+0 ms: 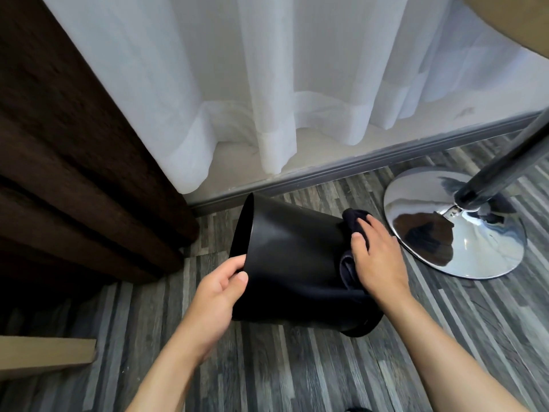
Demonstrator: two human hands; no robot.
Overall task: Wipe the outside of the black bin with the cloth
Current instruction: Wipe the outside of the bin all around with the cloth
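Note:
The black bin (291,257) lies tipped on its side above the striped floor, its open mouth facing left. My left hand (217,295) grips the rim at the mouth, thumb on the outside and fingers inside. My right hand (375,257) presses a dark navy cloth (350,221) flat against the bin's wall near its base. Part of the cloth bunches under my palm and hangs along the bin's side.
A chrome round base (457,227) with a slanted metal pole (505,162) stands just right of the bin. White sheer curtains (267,84) and a grey baseboard (356,165) lie behind. A dark brown curtain (74,159) hangs at left; a wooden piece (44,355) sits lower left.

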